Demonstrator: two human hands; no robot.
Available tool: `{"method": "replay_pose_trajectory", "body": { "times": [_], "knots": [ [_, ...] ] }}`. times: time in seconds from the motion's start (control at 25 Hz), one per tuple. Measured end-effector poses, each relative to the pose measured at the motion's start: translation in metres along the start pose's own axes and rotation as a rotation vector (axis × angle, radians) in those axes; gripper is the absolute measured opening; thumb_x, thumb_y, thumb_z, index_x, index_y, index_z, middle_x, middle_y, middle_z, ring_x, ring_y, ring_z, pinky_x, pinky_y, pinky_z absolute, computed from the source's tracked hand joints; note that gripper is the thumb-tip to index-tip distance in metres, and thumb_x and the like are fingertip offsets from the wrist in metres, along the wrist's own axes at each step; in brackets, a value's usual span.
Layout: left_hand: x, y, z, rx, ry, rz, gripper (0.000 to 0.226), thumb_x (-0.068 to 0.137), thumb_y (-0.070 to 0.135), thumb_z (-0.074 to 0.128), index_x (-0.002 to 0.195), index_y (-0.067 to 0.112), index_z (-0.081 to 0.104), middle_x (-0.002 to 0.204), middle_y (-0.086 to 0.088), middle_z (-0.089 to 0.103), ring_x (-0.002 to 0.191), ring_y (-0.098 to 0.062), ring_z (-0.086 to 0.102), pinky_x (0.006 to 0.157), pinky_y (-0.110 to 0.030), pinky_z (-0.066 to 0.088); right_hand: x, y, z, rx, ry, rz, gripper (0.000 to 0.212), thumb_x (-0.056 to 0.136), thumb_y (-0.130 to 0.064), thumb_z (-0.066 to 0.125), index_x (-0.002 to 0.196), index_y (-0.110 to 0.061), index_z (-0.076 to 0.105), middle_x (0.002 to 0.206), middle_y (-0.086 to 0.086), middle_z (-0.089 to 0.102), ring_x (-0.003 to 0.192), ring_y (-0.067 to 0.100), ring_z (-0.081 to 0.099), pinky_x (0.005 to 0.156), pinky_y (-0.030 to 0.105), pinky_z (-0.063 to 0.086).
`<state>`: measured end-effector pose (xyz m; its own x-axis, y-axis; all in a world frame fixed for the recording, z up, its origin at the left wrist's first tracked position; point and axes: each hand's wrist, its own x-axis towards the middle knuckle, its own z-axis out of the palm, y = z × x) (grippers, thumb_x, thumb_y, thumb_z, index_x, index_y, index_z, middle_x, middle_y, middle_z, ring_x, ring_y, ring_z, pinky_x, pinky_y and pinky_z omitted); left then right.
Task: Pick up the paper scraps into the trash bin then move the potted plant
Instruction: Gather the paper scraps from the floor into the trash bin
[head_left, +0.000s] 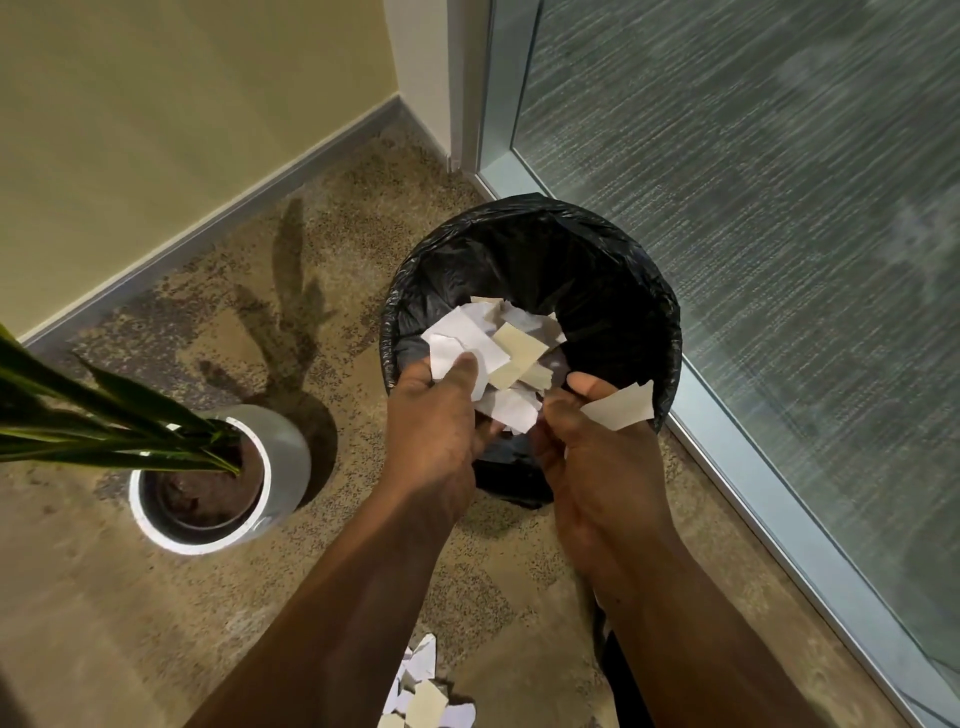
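A round trash bin (613, 270) lined with a black bag stands on the carpet by the glass wall. Over its near rim my left hand (434, 415) grips a bunch of white and cream paper scraps (493, 353), thumb on top. My right hand (587, 441) pinches one cream scrap (621, 408) just right of the bunch. More paper scraps (423, 691) lie on the floor below my forearms. The potted plant (208, 478), a white round pot with long green leaves, sits on the floor left of the bin.
A beige wall with a grey baseboard (218, 218) runs behind the plant. A frosted glass wall with a metal frame (769, 499) borders the bin on the right. Patterned brown carpet (130, 623) covers the floor.
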<state>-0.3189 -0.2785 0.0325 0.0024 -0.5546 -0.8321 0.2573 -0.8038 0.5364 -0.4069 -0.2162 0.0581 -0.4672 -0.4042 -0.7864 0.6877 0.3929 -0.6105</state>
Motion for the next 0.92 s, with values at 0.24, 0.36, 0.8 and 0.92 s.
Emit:
{"method": "replay_pose_trajectory", "body": {
  "times": [0.24, 0.36, 0.8, 0.92],
  "knots": [
    [-0.001, 0.003, 0.001, -0.035, 0.035, -0.052, 0.015, 0.093, 0.006, 0.063, 0.101, 0.019, 0.064, 0.105, -0.012, 0.076, 0.094, -0.032, 0.075, 0.061, -0.036, 0.062, -0.002, 0.000, 0.000, 0.025, -0.049, 0.025, 0.025, 0.091, 0.002, 0.066, 0.113, -0.009, 0.063, 0.097, 0.008, 0.069, 0.081, 0.014, 0.067, 0.064, 0.025, 0.054],
    [-0.003, 0.004, 0.000, -0.034, 0.028, -0.043, 0.018, 0.093, 0.005, 0.062, 0.103, 0.020, 0.064, 0.104, -0.010, 0.077, 0.094, -0.031, 0.075, 0.060, -0.033, 0.061, -0.003, 0.000, 0.001, 0.019, -0.057, 0.042, 0.028, 0.090, 0.009, 0.062, 0.105, -0.014, 0.064, 0.090, 0.004, 0.068, 0.079, 0.013, 0.066, 0.062, 0.024, 0.054],
    [-0.007, 0.004, 0.005, 0.021, 0.024, -0.037, 0.015, 0.096, 0.005, 0.055, 0.097, 0.016, 0.065, 0.096, -0.004, 0.075, 0.103, -0.026, 0.071, 0.087, -0.036, 0.059, -0.002, -0.002, 0.005, 0.092, 0.007, -0.034, 0.031, 0.089, 0.007, 0.065, 0.110, -0.015, 0.060, 0.101, 0.007, 0.067, 0.089, 0.018, 0.065, 0.075, 0.029, 0.054],
    [-0.011, 0.007, 0.007, 0.018, -0.031, -0.019, 0.015, 0.094, 0.002, 0.056, 0.095, 0.014, 0.064, 0.080, -0.003, 0.072, 0.079, -0.018, 0.069, 0.068, -0.027, 0.057, -0.004, 0.000, 0.007, 0.135, -0.032, -0.027, 0.037, 0.087, 0.009, 0.066, 0.113, -0.016, 0.059, 0.098, 0.005, 0.068, 0.089, 0.016, 0.066, 0.077, 0.027, 0.054]
  ]
}}
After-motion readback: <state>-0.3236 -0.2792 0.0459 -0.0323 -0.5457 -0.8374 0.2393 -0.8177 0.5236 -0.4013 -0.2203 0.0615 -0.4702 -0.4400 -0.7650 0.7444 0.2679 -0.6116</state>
